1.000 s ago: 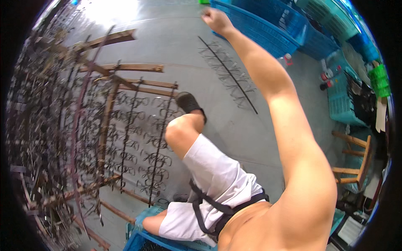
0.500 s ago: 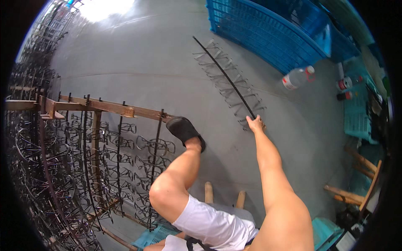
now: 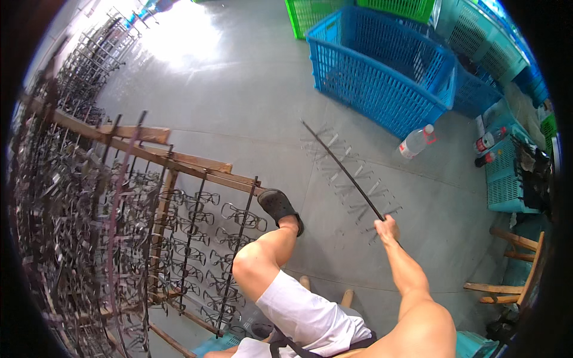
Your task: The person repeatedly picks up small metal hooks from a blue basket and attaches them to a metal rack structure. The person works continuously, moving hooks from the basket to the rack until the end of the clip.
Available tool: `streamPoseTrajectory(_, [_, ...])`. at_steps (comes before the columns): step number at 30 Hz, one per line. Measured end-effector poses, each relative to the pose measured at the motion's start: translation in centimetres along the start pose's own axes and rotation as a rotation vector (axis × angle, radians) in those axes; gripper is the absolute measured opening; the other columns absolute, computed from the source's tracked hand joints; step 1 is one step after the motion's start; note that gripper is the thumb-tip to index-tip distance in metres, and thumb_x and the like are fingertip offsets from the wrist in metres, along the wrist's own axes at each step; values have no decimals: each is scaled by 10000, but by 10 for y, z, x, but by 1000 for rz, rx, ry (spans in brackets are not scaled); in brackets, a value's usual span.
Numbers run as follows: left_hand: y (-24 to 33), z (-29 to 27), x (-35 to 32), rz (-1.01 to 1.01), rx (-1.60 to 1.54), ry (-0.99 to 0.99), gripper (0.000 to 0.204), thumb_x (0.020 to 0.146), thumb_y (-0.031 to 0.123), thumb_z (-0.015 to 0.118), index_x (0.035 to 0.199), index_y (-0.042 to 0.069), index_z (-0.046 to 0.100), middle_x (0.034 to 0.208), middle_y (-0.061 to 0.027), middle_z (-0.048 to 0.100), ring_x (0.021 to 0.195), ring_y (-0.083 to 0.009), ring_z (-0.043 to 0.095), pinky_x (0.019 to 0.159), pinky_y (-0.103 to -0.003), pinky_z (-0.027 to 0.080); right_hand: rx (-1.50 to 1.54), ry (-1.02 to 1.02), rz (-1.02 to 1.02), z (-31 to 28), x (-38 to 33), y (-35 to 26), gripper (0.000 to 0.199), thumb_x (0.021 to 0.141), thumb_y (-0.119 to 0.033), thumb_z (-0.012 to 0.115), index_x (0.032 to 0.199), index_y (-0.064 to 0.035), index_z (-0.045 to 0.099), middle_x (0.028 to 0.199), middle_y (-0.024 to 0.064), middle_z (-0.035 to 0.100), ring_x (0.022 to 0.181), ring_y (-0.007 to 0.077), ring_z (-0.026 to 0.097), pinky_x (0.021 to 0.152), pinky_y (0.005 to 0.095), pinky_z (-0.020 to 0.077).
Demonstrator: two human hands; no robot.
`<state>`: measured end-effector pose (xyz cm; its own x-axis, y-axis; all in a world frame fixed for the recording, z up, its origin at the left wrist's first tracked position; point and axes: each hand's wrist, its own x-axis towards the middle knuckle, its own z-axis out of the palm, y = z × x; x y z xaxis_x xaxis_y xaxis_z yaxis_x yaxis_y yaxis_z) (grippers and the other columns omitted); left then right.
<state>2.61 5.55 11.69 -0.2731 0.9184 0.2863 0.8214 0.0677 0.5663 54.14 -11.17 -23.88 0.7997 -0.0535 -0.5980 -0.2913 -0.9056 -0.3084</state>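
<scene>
My right hand (image 3: pixel 388 228) is closed round the near end of a long black rod (image 3: pixel 341 167). Thin metal prongs stick out in rows along both sides of this rod, partly smeared, and no eyeglass frames show on it. It slants away from me to the upper left, over the grey floor. My left hand is not in view. To my left, similar dark rods lean on a wooden rack (image 3: pixel 212 173), loaded with many eyeglass frames (image 3: pixel 246 216). One of my feet, in a dark clog (image 3: pixel 277 204), rests against the rack's end.
A large blue crate (image 3: pixel 376 83) stands ahead, with a green crate (image 3: pixel 298 18) behind it. Beside it is a plastic bottle (image 3: pixel 416 142). Teal crates (image 3: pixel 507 179) and a wooden stool (image 3: pixel 528 274) lie on the right. More loaded racks (image 3: pixel 89 77) fill the far left.
My right hand and the rod have shifted lower and slightly right in the picture. The prongs look more smeared now. My view has also shifted, bringing more crates into sight.
</scene>
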Motion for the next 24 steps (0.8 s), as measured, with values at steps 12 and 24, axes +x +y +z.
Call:
streamPoseTrajectory(12, [129,163,-33,-343,-1057,-1172,374,914,287,544,1143,-8,553,1021,-80,600,618,-69,515,543,-213,438,-276,926,-981,-324,-133,182,610,535,-79,561,1144,-55,562,634,104,543,578,318,540,556,422,441])
streamPoseTrajectory(24, [-96,-16,-42,-516,-1735,-306,199,916,183,533,965,-4,581,836,-80,623,690,-148,594,554,-277,508,48,607,-1790,-243,-256,-155,665,650,-70,706,1279,-77,490,658,26,391,669,187,417,632,320,377])
